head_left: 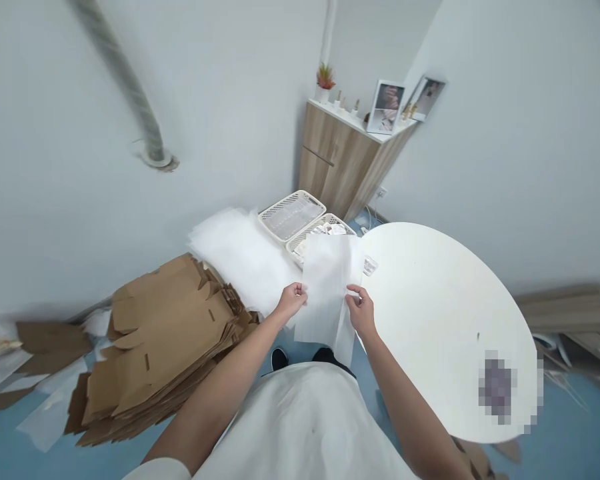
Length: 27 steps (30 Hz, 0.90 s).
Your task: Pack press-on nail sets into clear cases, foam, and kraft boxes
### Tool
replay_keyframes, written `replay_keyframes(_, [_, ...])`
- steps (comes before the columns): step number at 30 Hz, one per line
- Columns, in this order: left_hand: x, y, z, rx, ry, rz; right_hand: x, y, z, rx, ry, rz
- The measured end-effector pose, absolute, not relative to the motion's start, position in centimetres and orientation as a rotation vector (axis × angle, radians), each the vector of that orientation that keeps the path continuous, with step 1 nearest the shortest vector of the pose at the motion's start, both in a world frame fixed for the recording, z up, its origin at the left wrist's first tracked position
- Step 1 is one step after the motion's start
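Observation:
A thin white translucent sheet [324,290] hangs in front of me, between my two hands. My left hand [293,300] pinches its left edge with thumb and fingers. On the other side, my right hand [361,310] is closed on the right part of the sheet, near a fold. The sheet's top overlaps a white basket [296,248] that holds small packets. Its lower end dangles above the floor by my shoes. Just right of the sheet, a small clear packet [370,266] lies on the edge of the round white table [425,293].
At left stands a stack of flattened cardboard boxes [165,333]. Behind it lies a pile of white sheets [245,257]. Another basket [291,217] holds clear packs. A wooden cabinet [340,157] carries a plant [325,79] and picture frames [386,107].

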<state>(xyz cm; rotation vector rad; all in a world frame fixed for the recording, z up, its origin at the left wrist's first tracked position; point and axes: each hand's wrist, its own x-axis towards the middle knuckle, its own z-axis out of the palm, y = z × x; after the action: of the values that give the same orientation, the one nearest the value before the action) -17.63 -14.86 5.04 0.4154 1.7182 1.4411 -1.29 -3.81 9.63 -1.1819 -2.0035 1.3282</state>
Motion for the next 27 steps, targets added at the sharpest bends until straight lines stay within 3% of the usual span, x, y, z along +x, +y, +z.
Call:
replay_keyframes(17, [-3.8,-0.6,1.1,0.954,1.874,0.831,19.6,3.3,4.1,-1.647,-1.525,1.081])
replay_keyframes(27, [0.7,2.3,0.1,1.08,1.871,0.616,27.2,4.3,-0.4,-1.809,-1.481,1.102])
